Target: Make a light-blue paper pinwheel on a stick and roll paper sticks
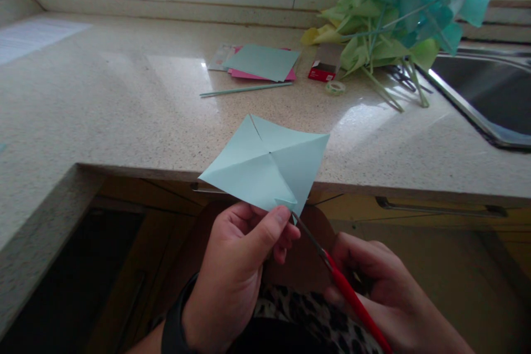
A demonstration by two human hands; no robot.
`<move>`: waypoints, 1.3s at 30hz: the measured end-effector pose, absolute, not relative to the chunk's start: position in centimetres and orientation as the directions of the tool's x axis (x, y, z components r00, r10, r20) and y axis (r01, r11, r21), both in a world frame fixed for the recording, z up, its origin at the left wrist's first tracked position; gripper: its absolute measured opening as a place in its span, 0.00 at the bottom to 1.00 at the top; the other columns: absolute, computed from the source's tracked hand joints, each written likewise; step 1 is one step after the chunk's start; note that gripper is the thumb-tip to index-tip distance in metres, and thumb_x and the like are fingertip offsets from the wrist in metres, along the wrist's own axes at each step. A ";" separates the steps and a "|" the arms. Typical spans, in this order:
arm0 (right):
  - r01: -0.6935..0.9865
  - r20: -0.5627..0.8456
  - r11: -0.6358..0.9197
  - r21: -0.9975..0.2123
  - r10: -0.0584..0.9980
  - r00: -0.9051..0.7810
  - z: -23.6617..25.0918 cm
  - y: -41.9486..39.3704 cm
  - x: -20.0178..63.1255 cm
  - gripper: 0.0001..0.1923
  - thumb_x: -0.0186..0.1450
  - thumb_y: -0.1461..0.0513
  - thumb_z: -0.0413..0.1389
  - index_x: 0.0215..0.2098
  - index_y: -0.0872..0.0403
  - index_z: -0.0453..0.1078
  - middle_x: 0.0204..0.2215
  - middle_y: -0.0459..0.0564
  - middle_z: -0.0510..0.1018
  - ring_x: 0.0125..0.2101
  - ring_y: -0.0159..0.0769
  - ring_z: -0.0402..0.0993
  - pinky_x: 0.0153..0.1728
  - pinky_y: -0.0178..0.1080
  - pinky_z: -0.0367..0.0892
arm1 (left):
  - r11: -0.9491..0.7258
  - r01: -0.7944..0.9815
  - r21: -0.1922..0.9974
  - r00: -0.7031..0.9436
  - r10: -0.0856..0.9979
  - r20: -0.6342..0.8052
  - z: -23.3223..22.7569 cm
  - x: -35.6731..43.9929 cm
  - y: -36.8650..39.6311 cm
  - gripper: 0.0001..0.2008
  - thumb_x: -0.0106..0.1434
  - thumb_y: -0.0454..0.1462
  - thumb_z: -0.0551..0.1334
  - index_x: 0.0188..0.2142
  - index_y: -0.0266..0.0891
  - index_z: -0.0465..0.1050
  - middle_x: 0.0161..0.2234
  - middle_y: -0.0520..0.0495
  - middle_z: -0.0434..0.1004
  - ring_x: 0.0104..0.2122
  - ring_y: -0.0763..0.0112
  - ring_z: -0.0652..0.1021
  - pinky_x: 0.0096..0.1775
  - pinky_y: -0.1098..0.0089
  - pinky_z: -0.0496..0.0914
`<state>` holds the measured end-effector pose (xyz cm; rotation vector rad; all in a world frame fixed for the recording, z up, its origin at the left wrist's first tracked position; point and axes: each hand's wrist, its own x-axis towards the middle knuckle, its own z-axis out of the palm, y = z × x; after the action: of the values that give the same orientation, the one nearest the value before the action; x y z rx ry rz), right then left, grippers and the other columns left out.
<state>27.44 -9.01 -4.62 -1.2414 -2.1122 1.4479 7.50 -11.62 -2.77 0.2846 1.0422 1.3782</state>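
Note:
A square of light blue paper (pixel 265 163) with diagonal creases and a dark dot at its centre is held over the counter's front edge. One slit runs inward from its far corner. My left hand (pixel 249 249) pinches the near corner between thumb and fingers. In my right hand (pixel 373 282) is a pair of scissors (pixel 348 293) with red handles. Their blades reach the paper's near corner, right beside my left thumb; the tips are partly hidden there.
Blue and pink paper sheets (pixel 265 61) lie stacked on the counter (pixel 136 110), with a thin blue stick (pixel 244 89) before them. A red box (pixel 323 66), a tape roll (pixel 335 87) and paper pinwheels (pixel 415 11) stand to the right, near the sink (pixel 489 88).

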 end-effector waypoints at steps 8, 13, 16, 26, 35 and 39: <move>0.489 -0.198 0.152 -0.859 0.782 -0.591 -4.2 -9.0 27.4 0.18 0.65 0.54 0.60 0.24 0.51 0.59 0.19 0.41 0.66 0.21 0.28 0.60 0.20 0.32 0.54 | 0.238 -0.665 0.708 -0.157 0.882 -0.444 -2.7 7.4 -11.5 0.08 0.58 0.36 0.73 0.27 0.36 0.79 0.22 0.51 0.81 0.20 0.80 0.74 0.23 0.82 0.68; 0.482 -0.150 0.197 -0.854 0.793 -0.591 -4.1 -8.9 27.3 0.19 0.65 0.53 0.61 0.24 0.51 0.60 0.18 0.40 0.65 0.19 0.27 0.59 0.19 0.32 0.54 | 0.243 -0.661 0.710 -0.157 0.881 -0.447 -2.5 7.5 -11.5 0.08 0.57 0.36 0.74 0.26 0.35 0.79 0.22 0.50 0.81 0.20 0.80 0.74 0.23 0.82 0.68; 0.493 -0.115 0.246 -0.834 0.798 -0.592 -4.2 -8.8 27.4 0.19 0.65 0.54 0.62 0.24 0.51 0.59 0.18 0.39 0.65 0.19 0.26 0.59 0.19 0.31 0.54 | 0.243 -0.658 0.713 -0.158 0.881 -0.446 -2.5 7.4 -11.6 0.08 0.57 0.36 0.74 0.27 0.35 0.79 0.22 0.50 0.81 0.21 0.80 0.74 0.23 0.82 0.68; 0.491 0.050 0.432 -0.757 0.786 -0.616 -4.5 -8.8 28.0 0.17 0.66 0.56 0.62 0.26 0.51 0.60 0.18 0.38 0.64 0.18 0.25 0.59 0.18 0.31 0.54 | 0.238 -0.625 0.743 -0.145 0.900 -0.411 -2.8 7.2 -11.5 0.07 0.60 0.36 0.72 0.27 0.36 0.79 0.23 0.52 0.80 0.21 0.80 0.73 0.24 0.81 0.67; 0.498 -0.094 0.284 -0.819 0.791 -0.605 -3.9 -8.5 29.2 0.19 0.65 0.53 0.61 0.24 0.51 0.60 0.19 0.41 0.65 0.20 0.28 0.60 0.19 0.31 0.56 | 0.293 -0.597 0.747 -0.080 0.905 -0.419 -2.3 6.4 -11.5 0.11 0.61 0.37 0.69 0.25 0.35 0.75 0.22 0.52 0.75 0.21 0.79 0.70 0.25 0.79 0.67; 0.467 -0.201 0.104 -0.878 0.805 -0.559 -3.4 -8.9 28.7 0.20 0.62 0.49 0.63 0.24 0.51 0.63 0.21 0.44 0.68 0.22 0.31 0.63 0.21 0.32 0.60 | 0.320 -0.575 0.753 -0.055 0.903 -0.426 -2.2 6.1 -11.7 0.12 0.62 0.39 0.68 0.25 0.35 0.74 0.21 0.52 0.74 0.20 0.78 0.70 0.24 0.78 0.66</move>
<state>28.73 -8.94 -3.43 -1.2490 -2.0603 1.4373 6.08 -11.66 -2.24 0.3965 1.0549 1.2563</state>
